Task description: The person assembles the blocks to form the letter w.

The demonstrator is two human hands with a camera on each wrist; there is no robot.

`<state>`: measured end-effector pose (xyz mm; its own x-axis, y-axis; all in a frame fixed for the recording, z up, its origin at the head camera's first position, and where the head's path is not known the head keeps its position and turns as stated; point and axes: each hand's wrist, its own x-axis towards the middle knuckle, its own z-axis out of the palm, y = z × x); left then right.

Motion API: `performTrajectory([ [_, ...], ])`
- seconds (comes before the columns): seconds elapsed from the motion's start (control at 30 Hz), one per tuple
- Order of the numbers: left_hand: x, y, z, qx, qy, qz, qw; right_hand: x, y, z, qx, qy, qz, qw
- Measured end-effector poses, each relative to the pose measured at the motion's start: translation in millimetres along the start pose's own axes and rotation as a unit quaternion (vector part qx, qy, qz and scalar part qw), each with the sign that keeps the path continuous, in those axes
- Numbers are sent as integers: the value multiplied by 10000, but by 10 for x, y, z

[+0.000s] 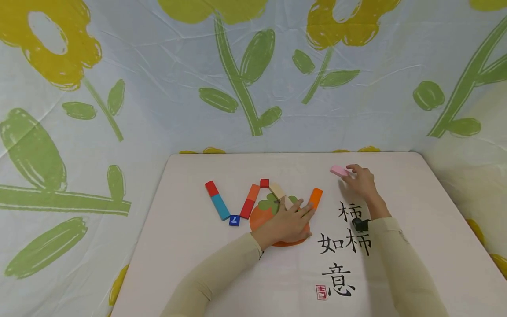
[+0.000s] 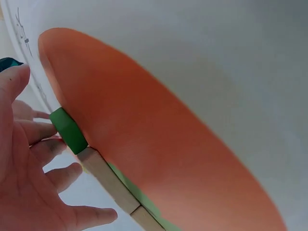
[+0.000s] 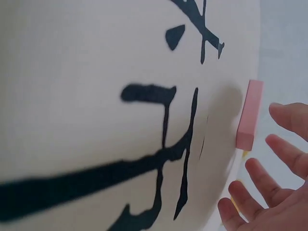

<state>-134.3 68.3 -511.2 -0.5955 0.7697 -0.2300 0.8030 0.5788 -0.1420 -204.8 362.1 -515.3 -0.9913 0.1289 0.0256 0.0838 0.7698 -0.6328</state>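
Note:
My left hand (image 1: 287, 222) lies spread over an orange persimmon picture (image 1: 259, 221). Its fingers reach a green block (image 2: 70, 131), touching or nearly touching it, beside two pale wooden blocks (image 2: 108, 180) set end to end. The head view hides that green block under the hand. Farther right, my right hand (image 1: 362, 182) is by a pink block (image 1: 339, 170), thumb and fingers apart. In the right wrist view a gap shows between the fingertips (image 3: 274, 139) and the pink block (image 3: 250, 115).
Left of the picture, a zigzag holds a red-and-teal pair (image 1: 219, 207), a blue numbered cube (image 1: 234, 220) and an orange-and-red pair (image 1: 250, 201). A red cube (image 1: 264, 183) sits behind. An orange block (image 1: 315, 198) stands right. Black brushed characters (image 1: 338, 281) mark the table (image 1: 190, 273).

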Motion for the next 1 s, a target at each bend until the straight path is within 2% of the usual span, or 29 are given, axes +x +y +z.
performTrajectory([
  [0.37, 13, -3, 36, -99, -141, -17, 9999, 60, -3, 47, -369, -251, 626, 9970],
  [0.7, 10, 10, 42, -17, -272, -33, 9996, 50, 32, 75, -569, -156, 633, 9962],
  [1.0, 31, 4, 101, 51, -180, -41, 9998, 54, 28, 84, -585, -60, 621, 9963],
])
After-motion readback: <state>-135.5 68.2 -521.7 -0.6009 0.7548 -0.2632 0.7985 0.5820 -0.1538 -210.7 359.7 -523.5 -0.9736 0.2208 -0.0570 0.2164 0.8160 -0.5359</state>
